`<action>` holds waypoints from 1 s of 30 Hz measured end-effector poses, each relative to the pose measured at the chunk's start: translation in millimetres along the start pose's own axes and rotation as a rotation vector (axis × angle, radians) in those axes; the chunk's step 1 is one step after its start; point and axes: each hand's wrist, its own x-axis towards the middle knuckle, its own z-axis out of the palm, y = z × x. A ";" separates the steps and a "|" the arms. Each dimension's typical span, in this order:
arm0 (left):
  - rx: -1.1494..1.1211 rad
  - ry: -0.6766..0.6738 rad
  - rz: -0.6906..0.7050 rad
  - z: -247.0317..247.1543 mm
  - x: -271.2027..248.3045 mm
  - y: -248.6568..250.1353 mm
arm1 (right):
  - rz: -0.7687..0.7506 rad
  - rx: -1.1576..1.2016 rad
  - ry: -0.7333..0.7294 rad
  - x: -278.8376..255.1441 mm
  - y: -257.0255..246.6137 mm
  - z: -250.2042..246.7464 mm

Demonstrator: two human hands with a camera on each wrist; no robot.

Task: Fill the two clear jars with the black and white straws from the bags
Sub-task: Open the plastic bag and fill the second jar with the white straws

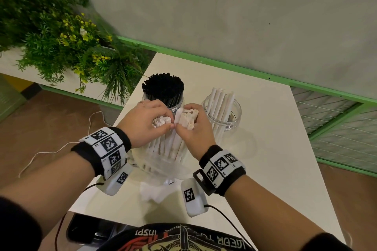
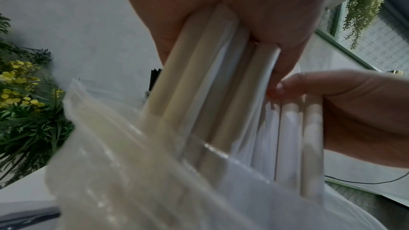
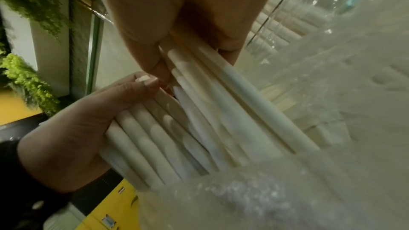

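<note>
Left hand [image 1: 149, 121] and right hand [image 1: 193, 126] each wrapped round a clutch of white straws [image 1: 175, 142] standing in the clear bag [image 1: 163, 167] before the half-filled right jar [image 1: 223, 112]; risk of straws snagging on plastic, fanning out, spilling across the table [image 1: 265, 169].

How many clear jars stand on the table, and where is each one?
2. The jar packed with black straws stands at the back, just beyond the left hand. The jar partly filled with white straws stands to its right, beside the right hand. No other jar shows.
</note>
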 end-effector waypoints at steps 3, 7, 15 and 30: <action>0.012 -0.009 -0.003 0.3 -0.2 -1.3 | -0.094 -0.170 0.006 -0.5 3.8 0.2; 0.036 -0.020 -0.003 1.0 -0.4 -3.3 | -0.190 -0.287 -0.034 -0.7 4.1 -1.4; 0.050 -0.018 -0.022 -0.5 -2.3 -5.8 | -0.186 -0.377 0.002 2.1 4.5 -10.4; 0.066 -0.032 -0.045 0.2 -3.0 -2.9 | -0.016 -0.208 0.025 -7.7 19.5 -9.9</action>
